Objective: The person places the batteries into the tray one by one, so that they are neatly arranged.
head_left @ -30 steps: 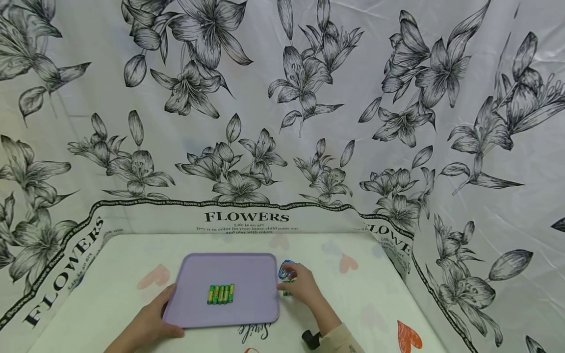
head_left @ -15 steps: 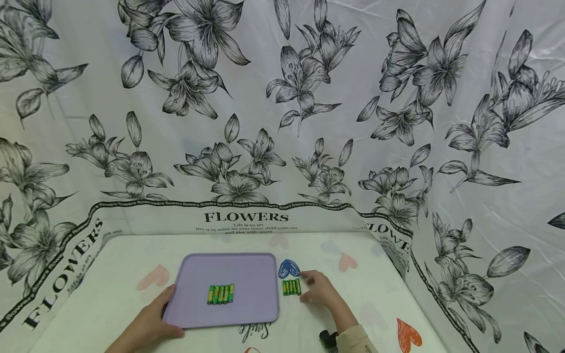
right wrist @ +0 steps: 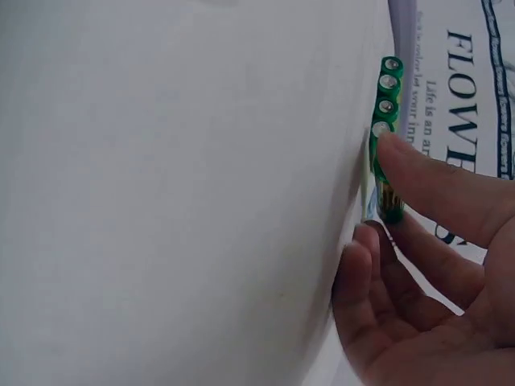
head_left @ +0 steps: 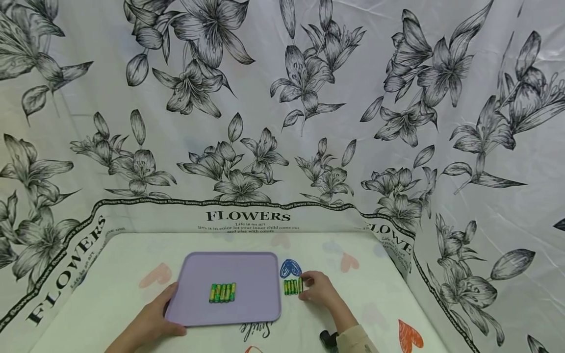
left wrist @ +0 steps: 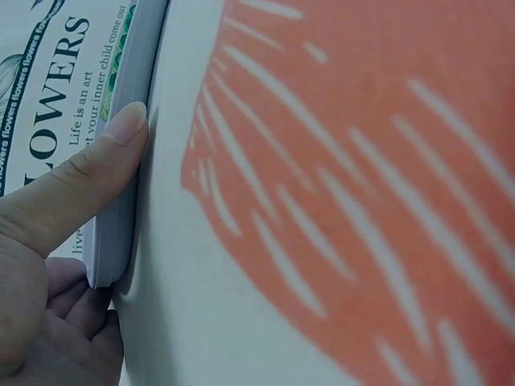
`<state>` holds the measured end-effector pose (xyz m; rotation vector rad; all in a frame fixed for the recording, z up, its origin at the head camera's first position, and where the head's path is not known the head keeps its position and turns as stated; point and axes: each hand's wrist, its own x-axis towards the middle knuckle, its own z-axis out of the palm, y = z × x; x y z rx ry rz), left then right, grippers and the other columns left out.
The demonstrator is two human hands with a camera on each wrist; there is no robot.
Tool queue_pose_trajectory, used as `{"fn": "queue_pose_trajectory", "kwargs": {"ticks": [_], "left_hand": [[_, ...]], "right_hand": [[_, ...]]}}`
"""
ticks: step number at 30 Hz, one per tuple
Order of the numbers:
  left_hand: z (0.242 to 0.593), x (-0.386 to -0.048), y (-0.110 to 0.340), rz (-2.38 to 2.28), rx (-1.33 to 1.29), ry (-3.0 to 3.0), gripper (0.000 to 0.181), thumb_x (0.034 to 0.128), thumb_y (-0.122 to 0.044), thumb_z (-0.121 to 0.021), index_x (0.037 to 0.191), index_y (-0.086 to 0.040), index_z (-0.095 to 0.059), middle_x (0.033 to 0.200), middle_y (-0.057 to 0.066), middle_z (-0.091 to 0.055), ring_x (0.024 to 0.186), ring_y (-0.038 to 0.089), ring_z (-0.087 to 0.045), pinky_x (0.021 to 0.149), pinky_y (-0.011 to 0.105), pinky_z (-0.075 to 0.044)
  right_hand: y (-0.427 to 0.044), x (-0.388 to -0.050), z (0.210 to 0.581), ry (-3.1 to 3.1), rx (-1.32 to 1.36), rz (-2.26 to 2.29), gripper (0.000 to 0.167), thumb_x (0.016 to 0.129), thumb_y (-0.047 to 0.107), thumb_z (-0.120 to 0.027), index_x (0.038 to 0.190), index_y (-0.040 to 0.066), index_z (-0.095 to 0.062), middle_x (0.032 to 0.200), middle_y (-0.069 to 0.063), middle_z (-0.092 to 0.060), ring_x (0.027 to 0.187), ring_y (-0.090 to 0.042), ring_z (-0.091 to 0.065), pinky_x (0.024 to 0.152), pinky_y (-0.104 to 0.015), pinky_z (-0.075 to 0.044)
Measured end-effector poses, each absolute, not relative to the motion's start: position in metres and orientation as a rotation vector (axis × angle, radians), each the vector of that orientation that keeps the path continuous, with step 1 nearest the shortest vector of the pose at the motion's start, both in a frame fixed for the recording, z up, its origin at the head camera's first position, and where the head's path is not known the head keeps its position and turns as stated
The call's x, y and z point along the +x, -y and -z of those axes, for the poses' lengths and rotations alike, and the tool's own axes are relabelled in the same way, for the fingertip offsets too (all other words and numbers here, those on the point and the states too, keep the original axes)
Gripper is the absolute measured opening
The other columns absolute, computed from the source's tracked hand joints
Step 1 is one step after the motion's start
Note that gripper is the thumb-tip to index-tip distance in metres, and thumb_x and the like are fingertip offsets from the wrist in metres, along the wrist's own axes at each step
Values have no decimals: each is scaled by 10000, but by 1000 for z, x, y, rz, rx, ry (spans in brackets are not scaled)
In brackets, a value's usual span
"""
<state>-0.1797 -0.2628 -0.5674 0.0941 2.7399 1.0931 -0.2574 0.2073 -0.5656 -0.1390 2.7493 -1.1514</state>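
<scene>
the right hand [head_left: 320,289] pinches one slim, green-and-gold cylindrical battery [head_left: 301,284] by its ends, thumb on one and a fingertip at the other, the gap between them only a battery long. that battery stands at the right end of a short row of matching green-and-gold batteries [head_left: 291,287] on the white, heart-printed tablecloth [head_left: 344,294], just right of the flat, rounded lilac tray [head_left: 251,267]. another row of green-and-gold batteries [head_left: 222,292] lies side by side on the tray. the left hand [head_left: 154,314] grips the tray's near left corner, thumb against the near side and fingers curled round the edge.

the likeliest trouble is at the pinch — with so little contact on the battery's ends, it could slip or swivel out. a sideways nudge from the right thumb might also knock the neighbouring batteries askew, as they sit so close. and if the left hand tipped or jerked the tray, its loose batteries could roll apart.
</scene>
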Motion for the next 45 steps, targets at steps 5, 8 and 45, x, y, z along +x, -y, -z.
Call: {"fn": "queue_pose_trajectory", "kwargs": {"ticks": [5, 8, 45], "left_hand": [[568, -179, 262, -1097, 94, -2735, 1427, 488, -496, -959, 1562, 69, -208, 1569, 378, -241, 1424, 584, -257, 1123, 706, -264], [568, -179, 261, -1107, 99, -2732, 1417, 499, -481, -959, 1564, 68, -202, 1569, 380, -236, 1425, 583, -253, 1124, 708, -259], [568, -181, 263, -1066, 90, -2739, 1447, 478, -533, -949, 1572, 48, -202, 1586, 358, -225, 1420, 595, -246, 1113, 717, -265]], "right_hand": [[-205, -254, 559, -2639, -200, 1347, 574, 741, -3, -852, 1269, -42, -631, 1068, -88, -716, 941, -206, -688, 788, -365, -598], [-199, -251, 552, -2603, -243, 1409, 579, 756, -9, -842, 1286, -64, -615, 1091, -118, -715, 951, -226, -708, 775, -350, -606], [-33, -249, 562, -2649, -369, 1281, 548, 654, 40, -933, 1155, 15, -712, 874, 35, -666, 728, -17, -563, 710, -220, -531]]}}
